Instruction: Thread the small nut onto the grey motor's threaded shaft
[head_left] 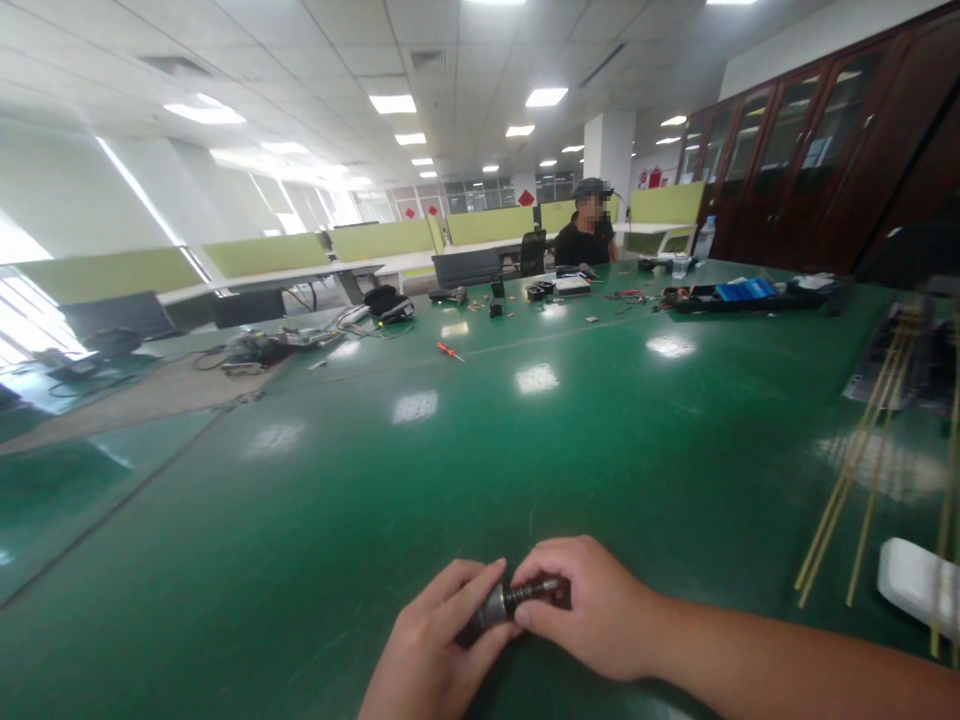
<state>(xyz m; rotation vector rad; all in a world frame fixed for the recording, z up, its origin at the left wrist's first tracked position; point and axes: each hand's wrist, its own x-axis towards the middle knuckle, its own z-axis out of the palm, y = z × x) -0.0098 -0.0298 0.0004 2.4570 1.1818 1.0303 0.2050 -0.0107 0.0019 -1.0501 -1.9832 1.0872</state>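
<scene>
At the near edge of the green table, my left hand is closed around a dark metal cylinder with a coil spring on its thin shaft. Facing it, my right hand pinches the spring and shaft end of the same part between thumb and fingers. The shaft points to the right, slightly upward in the view. My left fingers hide the rear of the cylinder, and its exact kind cannot be made out.
A red screwdriver lies farther out on the green table. Thin sticks and a white case are at the right. A blue item in a black tray sits at the far right. A person sits opposite.
</scene>
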